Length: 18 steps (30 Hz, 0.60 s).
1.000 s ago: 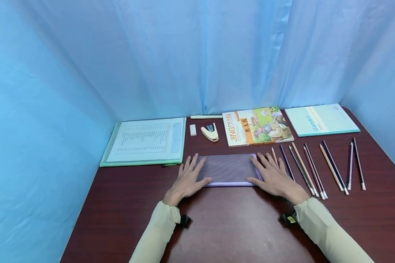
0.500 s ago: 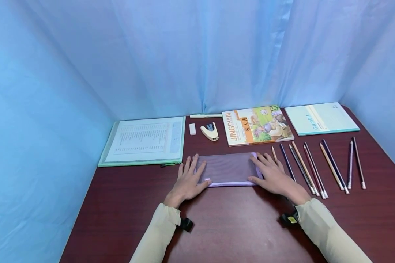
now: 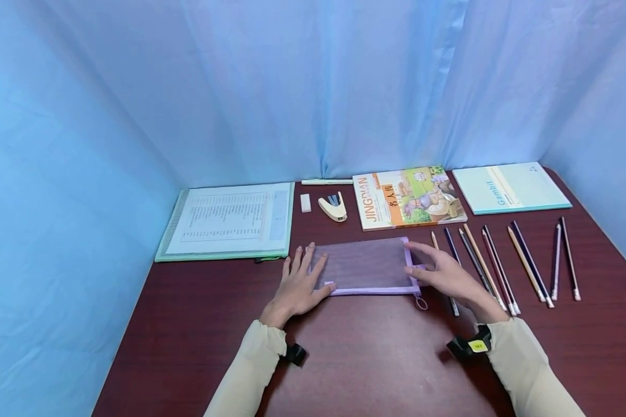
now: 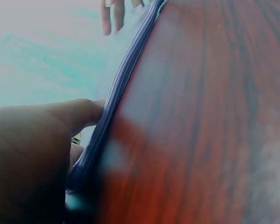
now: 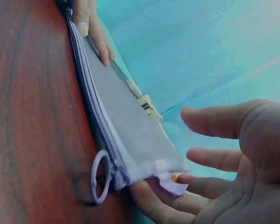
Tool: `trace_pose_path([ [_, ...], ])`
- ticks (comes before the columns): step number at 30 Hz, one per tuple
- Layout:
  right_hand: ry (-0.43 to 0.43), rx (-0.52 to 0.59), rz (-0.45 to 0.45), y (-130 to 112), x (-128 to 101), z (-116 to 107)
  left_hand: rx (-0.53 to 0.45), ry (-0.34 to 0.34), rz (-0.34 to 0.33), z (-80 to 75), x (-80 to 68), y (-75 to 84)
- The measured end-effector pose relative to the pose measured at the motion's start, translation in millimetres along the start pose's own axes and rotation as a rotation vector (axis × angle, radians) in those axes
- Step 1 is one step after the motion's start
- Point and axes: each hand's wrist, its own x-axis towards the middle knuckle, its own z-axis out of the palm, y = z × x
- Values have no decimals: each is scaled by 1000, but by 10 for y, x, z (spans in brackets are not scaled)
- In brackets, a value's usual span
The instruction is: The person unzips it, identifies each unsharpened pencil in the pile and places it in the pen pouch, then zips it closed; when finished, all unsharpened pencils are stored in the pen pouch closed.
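A flat lilac mesh pouch (image 3: 365, 265) lies on the dark red table (image 3: 355, 359), zip edge toward me. Its ring pull (image 3: 421, 303) sticks out at the right corner. My left hand (image 3: 304, 275) lies flat on the pouch's left end, thumb against the zip (image 4: 126, 79). My right hand (image 3: 429, 267) hovers with spread fingers at the pouch's right end. In the right wrist view its lower fingers (image 5: 177, 205) touch the lilac end tab beside the ring pull (image 5: 101, 176). Several pencils (image 3: 501, 263) lie in a row to the right of that hand.
Along the back lie a green folder with a printed sheet (image 3: 229, 223), a white eraser (image 3: 305, 203), a cream stapler (image 3: 332, 209), a white pen (image 3: 327, 182), a picture book (image 3: 409, 197) and a pale notebook (image 3: 511, 187). Blue curtains close in the table.
My right hand has lifted off the pouch's right end and shifted a little right, uncovering the ring pull. The left hand stays on the left end.
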Motion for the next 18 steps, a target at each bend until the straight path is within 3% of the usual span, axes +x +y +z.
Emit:
trace_pose_path([
  [18, -6, 63, 18, 146, -14, 22, 1, -18, -6, 24, 28, -15],
])
